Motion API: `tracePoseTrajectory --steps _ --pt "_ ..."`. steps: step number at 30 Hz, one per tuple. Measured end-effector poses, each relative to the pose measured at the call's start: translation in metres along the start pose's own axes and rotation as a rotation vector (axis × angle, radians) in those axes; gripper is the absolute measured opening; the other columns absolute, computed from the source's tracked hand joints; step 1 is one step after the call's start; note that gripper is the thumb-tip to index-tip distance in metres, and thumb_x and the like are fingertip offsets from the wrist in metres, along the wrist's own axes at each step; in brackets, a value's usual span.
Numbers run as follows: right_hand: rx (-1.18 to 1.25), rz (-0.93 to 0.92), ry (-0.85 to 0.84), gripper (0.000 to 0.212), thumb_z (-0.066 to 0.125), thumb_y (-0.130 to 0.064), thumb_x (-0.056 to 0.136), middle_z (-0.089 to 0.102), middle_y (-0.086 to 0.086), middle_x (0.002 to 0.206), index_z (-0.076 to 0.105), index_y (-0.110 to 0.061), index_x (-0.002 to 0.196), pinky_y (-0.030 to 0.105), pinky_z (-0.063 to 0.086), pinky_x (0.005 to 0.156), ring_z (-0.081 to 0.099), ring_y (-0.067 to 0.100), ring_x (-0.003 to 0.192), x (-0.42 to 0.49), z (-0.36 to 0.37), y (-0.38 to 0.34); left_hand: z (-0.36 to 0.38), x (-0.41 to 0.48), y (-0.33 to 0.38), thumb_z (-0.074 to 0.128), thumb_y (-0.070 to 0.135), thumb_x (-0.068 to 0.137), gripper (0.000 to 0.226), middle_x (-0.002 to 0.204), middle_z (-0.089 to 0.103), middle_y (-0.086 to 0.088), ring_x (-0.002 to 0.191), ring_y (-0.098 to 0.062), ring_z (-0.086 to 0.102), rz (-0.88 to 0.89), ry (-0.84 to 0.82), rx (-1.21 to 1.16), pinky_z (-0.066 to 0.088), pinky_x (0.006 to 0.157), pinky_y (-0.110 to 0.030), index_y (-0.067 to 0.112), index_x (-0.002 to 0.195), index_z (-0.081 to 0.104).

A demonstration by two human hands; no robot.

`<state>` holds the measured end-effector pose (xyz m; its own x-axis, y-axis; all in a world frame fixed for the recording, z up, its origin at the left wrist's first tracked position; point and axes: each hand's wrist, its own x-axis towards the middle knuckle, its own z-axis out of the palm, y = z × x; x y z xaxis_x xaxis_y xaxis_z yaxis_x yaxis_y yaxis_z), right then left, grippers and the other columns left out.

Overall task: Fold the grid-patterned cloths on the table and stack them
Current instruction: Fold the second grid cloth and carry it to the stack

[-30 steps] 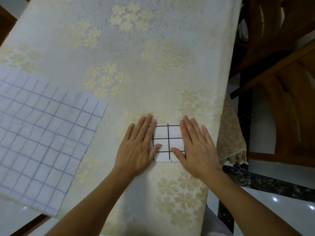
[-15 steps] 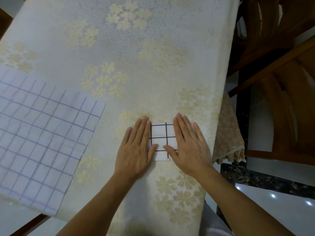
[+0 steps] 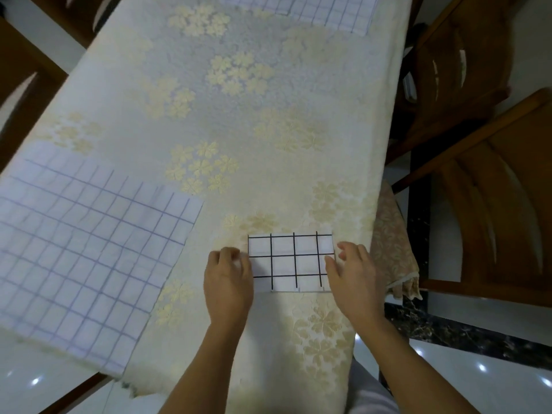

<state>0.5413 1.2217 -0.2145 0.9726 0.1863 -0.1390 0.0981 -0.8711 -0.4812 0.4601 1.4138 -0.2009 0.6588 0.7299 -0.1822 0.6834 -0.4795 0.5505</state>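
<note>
You had open table (image 3: 239, 115) ahead of the folded cloth (image 3: 289, 261), a wide lane between the spread cloth (image 3: 89, 255) on your left and the table's right edge. Wooden chairs (image 3: 507, 222) crowded just past that edge, and another cloth (image 3: 322, 13) lay at the far end.

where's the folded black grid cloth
Head view: the folded black-grid cloth lies by the table's right edge, between the left hand and right hand, right of the nearer purple-grid cloth.

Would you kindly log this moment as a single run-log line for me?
phase: fold | folded black-grid cloth: flat | left hand: at its left edge | right hand: at its right edge | grip: unclear | blue-grid cloth: unfolded, left
</note>
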Motion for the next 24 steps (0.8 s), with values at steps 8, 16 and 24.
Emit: tracePoseTrajectory --steps 8,16,24 --pt "0.140 0.309 -0.001 0.022 0.071 -0.032 0.089 0.063 0.005 0.091 0.063 -0.012 0.094 0.038 0.053 0.073 0.060 0.024 0.087 0.006 0.010 -0.018 0.004 -0.003 0.013 0.063 0.023 0.095 0.020 0.107 0.060 -0.006 0.081 -0.014 0.051 -0.170 -0.033 -0.030 0.036 0.073 -0.023 0.008 0.108 0.066" --pt "0.282 0.534 -0.112 0.032 0.068 -0.038 0.090 0.071 0.009 0.097 0.073 -0.008 0.099 0.045 0.056 0.082 0.066 0.030 0.090 0.017 0.014 -0.029 0.012 0.005 0.017 0.060 0.029 0.097 0.024 0.104 0.056 -0.007 0.080 -0.016 0.048 -0.275 -0.100 -0.026 0.038 0.075 -0.028 0.006 0.104 0.066" --pt "0.367 0.471 -0.199 0.025 0.066 -0.027 0.093 0.064 0.007 0.077 0.066 -0.008 0.076 0.039 0.052 0.069 0.061 0.025 0.072 0.015 0.009 -0.024 0.008 0.006 0.013 0.058 0.026 0.098 0.014 0.095 0.057 -0.002 0.081 -0.017 0.053 -0.232 -0.168 -0.092 0.039 0.071 -0.025 0.013 0.094 0.059"
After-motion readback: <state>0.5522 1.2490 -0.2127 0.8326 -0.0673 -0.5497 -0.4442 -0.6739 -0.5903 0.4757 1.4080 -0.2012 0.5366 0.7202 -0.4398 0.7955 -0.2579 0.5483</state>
